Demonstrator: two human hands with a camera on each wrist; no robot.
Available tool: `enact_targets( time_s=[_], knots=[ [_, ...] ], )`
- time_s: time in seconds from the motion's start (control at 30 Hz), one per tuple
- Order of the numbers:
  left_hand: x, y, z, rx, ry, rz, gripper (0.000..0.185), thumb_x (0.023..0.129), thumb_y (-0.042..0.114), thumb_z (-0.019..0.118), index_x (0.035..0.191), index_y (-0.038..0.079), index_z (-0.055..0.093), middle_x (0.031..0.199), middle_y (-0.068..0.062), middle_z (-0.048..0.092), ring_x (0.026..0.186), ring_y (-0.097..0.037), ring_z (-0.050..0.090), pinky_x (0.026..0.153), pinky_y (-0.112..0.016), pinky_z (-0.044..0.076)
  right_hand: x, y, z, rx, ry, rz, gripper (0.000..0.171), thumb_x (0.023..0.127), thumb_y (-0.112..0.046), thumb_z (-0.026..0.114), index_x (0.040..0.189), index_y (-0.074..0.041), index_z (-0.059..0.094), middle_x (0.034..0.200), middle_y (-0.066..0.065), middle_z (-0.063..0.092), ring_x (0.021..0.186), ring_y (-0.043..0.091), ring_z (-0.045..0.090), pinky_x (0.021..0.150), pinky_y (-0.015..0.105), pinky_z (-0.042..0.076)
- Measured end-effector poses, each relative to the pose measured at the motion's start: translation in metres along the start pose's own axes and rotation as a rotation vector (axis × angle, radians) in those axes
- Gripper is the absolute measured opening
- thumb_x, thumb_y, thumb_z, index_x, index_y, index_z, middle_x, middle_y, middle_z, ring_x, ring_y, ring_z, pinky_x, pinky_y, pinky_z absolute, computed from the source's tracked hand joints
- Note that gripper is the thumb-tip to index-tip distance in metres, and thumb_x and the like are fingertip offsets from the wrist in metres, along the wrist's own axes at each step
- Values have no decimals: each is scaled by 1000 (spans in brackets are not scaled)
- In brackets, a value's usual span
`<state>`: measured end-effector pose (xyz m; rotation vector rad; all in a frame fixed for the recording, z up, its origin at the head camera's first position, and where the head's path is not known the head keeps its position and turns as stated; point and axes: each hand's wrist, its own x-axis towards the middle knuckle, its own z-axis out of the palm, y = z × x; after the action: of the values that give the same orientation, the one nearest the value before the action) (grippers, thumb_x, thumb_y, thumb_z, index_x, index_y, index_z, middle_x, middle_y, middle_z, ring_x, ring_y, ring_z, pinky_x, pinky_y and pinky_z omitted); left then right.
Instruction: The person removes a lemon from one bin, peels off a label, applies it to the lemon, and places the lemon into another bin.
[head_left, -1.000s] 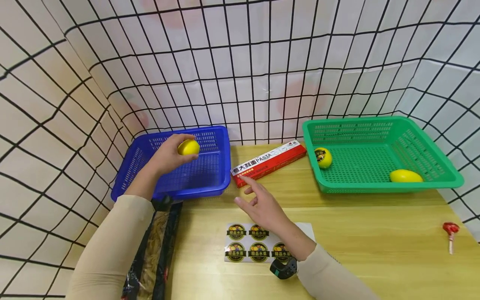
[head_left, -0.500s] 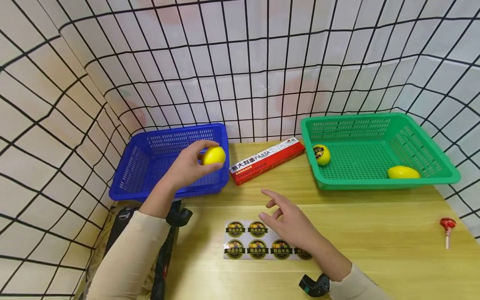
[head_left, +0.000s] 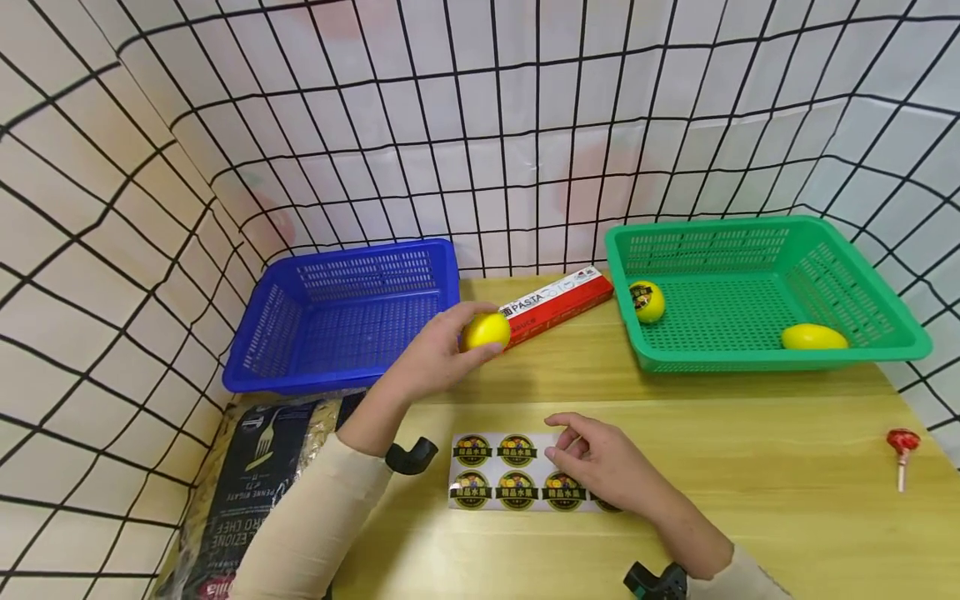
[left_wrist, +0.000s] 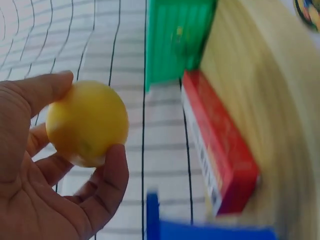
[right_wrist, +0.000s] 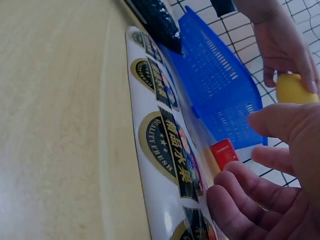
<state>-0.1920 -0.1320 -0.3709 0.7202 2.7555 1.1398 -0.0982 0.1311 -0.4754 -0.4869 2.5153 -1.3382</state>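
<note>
My left hand grips a yellow lemon above the table, just in front of the red pasta box and right of the blue basket. Thumb and fingers curl round the lemon. My right hand hovers over the right end of a sticker sheet with round fruit labels, fingers loosely bent and holding nothing. The green basket at the right holds a labelled lemon and a plain lemon.
A black pasta bag lies at the table's front left. A red lollipop lies near the right edge. Wire grid panels wall in the back and both sides. The blue basket has nothing in it.
My left hand carried the lemon out of the blue basket and rightward to the front of the pasta box. My right hand drew back from the box onto the sticker sheet.
</note>
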Motion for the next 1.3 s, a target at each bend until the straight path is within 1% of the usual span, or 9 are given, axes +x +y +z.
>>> enact_targets(
  time_s=[0.13,0.3,0.37,0.43,0.6,0.77,0.93,1.2,1.3],
  knots=[
    [5,10,24,12,-29,26,47,99,32,68,142,20,55,130,-3,63,106,-23,54,78,-33,53,3,6,3,9,-58,-6,37,98,-28,70,128,-8,65,89,-4,68,73,4,62,66,23,54],
    [12,9,57,19,-84,65,49,99,28,68,142,10,53,127,-6,65,101,-20,60,86,-32,54,4,9,4,11,-91,22,34,97,-27,71,125,-8,66,87,-4,67,73,5,62,65,22,53],
    [15,7,69,22,-106,38,51,98,27,68,143,9,52,126,-6,64,100,-19,60,87,-31,54,5,10,4,9,-83,27,34,96,-27,71,124,-7,67,86,-4,67,72,5,62,65,22,53],
    [19,4,80,38,-119,-10,51,98,30,68,143,11,52,125,-6,64,99,-18,60,87,-30,54,5,11,4,6,-74,27,34,96,-26,72,123,-6,67,86,-4,67,72,5,61,65,22,53],
    [25,-6,100,56,-110,-122,53,96,33,70,142,14,53,125,-5,65,99,-18,59,87,-30,53,6,13,5,-22,-33,13,32,94,-27,73,118,-7,69,83,-5,66,69,3,57,63,21,50],
    [30,-12,110,34,-95,-167,55,94,36,72,141,14,54,128,-6,65,101,-18,60,90,-31,53,6,17,9,-32,-12,28,26,94,-26,73,114,-10,70,81,-6,64,66,3,55,61,21,49],
    [30,-16,115,6,-78,-196,55,94,36,73,141,14,54,132,-7,63,105,-20,59,94,-35,53,7,19,11,-39,-7,28,22,94,-24,73,112,-11,70,80,-7,63,65,3,55,60,21,49],
    [27,-15,113,-55,-17,-237,52,95,38,72,139,15,56,139,-7,60,120,-23,61,103,-39,53,7,19,10,-41,2,21,24,94,-26,74,112,-11,70,79,-6,63,64,2,54,60,21,48],
    [23,-16,109,-108,-1,-244,53,95,38,72,141,15,55,143,-6,59,121,-26,64,101,-40,55,6,20,10,-47,9,27,24,93,-25,74,112,-11,70,79,-7,62,64,2,53,60,21,47]
  ],
)
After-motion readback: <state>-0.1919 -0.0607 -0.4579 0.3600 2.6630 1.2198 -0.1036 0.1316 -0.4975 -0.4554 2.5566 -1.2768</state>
